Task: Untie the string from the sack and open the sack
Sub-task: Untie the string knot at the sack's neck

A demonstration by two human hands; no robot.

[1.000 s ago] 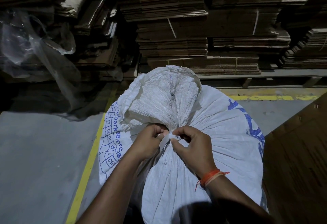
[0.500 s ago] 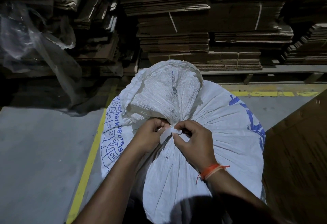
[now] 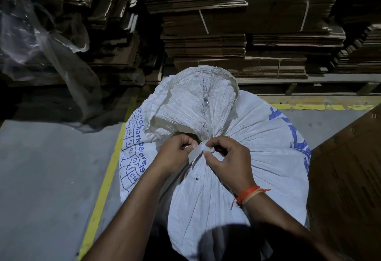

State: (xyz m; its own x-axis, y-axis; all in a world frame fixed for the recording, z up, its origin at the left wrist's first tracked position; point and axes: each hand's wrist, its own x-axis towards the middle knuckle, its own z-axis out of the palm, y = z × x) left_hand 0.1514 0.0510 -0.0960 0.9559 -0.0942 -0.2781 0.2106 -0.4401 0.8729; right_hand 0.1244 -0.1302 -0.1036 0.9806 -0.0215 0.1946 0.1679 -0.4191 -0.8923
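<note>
White woven plastic sack (image 3: 237, 157) stood on the grey floor (image 3: 51, 178); your left hand (image 3: 175, 153) and right hand (image 3: 228, 159) both pinched the flat white string (image 3: 195, 153) at its gathered neck, stacked brown cardboard (image 3: 226, 33) behind.

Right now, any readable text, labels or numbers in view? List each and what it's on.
"C2", "C5", "C6", "C7", "C8", "C10": blue grid cells printed down the left side of the white woven sack; other cells are creased and unreadable.
"...hark before is...": partial blue wording beside that grid, cut off by folds, reading uncertain.
Large blue print on the sack's right side: too distorted to read.
Stacked flattened cardboard: no legible text.
</note>
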